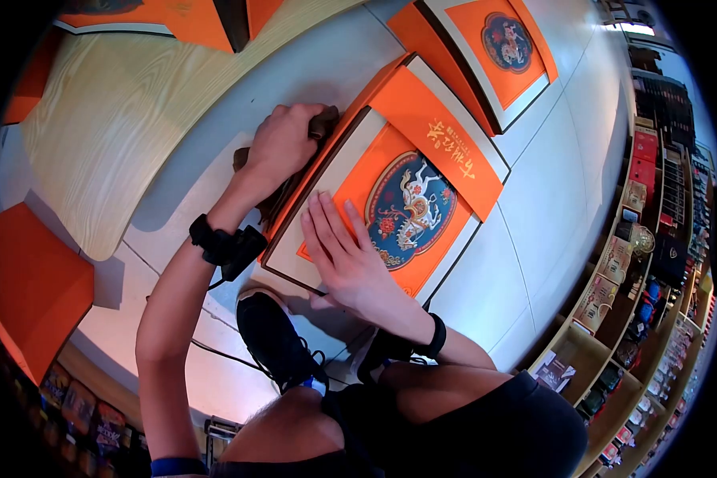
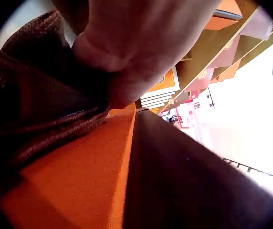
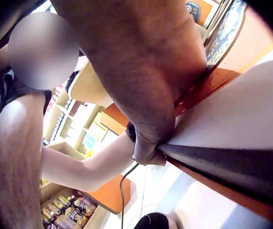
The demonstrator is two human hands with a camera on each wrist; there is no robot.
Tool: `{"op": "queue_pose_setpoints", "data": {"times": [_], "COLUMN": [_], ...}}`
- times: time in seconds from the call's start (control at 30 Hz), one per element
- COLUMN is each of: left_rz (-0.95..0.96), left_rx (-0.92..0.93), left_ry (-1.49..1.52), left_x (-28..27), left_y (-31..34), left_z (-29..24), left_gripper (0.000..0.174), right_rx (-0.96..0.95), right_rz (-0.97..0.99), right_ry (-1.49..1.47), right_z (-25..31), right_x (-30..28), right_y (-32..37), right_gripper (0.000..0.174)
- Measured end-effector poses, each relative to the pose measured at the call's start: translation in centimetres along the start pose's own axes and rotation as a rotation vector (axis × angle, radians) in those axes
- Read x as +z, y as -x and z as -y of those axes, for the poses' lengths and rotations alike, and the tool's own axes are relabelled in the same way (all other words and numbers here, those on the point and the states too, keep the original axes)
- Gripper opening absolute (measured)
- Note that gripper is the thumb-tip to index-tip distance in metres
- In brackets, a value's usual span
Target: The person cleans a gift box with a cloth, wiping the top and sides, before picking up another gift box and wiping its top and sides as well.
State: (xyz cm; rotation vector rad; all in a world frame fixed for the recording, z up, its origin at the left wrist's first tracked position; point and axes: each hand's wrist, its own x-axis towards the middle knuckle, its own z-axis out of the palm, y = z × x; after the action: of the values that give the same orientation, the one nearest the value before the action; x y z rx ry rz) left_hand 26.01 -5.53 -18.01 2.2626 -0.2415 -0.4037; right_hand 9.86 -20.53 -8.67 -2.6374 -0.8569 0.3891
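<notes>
A large orange and white gift box (image 1: 382,95) with dark edges lies at a slant before the person. Its top has gold lettering and a blue picture of a white horse (image 1: 414,203). The left hand (image 1: 283,143) grips a bunched brown cloth (image 2: 36,90) against the box's orange side, its fingers curled into the folds. Part of the cloth is hidden beneath that hand. With fingers stretched out, the right hand (image 1: 350,263) rests flat on the lid's near corner. In the right wrist view, its thumb (image 3: 148,155) lies at the box's edge.
A similar orange box (image 1: 470,48) stands just beyond. The pale wooden table (image 1: 127,95) at the left carries more orange boxes. An orange box (image 1: 36,287) is at lower left. Shelves of goods (image 1: 613,303) line the right. A black shoe (image 1: 275,334) is close to the box's near edge.
</notes>
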Motion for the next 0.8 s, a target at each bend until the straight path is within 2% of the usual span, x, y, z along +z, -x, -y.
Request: {"op": "queue_pose_setpoints", "data": {"times": [0.07,0.13,0.27,0.33,0.37,0.43,0.8], "left_rz": [-0.023,0.044,0.069,0.193,0.193,0.202,0.246], "left_rx": [0.022,0.049,0.103,-0.007,-0.006,-0.024,-0.107], "left_ry": [-0.008,-0.054,0.005,0.155,0.155,0.202,0.217], "left_x": [0.6,-0.1,0.3,-0.2,-0.3,-0.5,-3.0], "left_y": [-0.3,-0.5,-1.8,-2.2,-2.2,-2.0,-0.6], "left_z": [0.7,0.0,2.1,2.1,2.1,2.1,-0.7], "left_gripper": [0.046,0.048,0.049,0.049,0.049,0.030,0.036], "right_rx": [0.000,0.002,0.004,0.005,0.004,0.004,0.005], "right_rz": [-0.001,-0.001,0.001,-0.013,-0.018,-0.023,-0.016], "right_ry": [-0.002,-0.003,-0.008,-0.008,-0.011,-0.016,0.000], "right_z": [0.0,0.0,0.1,0.0,0.0,0.0,0.0], "right_x": [0.1,0.0,0.0,0.0,0.1,0.3,0.2], "right_y": [0.0,0.1,0.0,0.0,0.0,0.1,0.0], "right_gripper": [0.125,0.127,0.126,0.126,0.126,0.126,0.126]}}
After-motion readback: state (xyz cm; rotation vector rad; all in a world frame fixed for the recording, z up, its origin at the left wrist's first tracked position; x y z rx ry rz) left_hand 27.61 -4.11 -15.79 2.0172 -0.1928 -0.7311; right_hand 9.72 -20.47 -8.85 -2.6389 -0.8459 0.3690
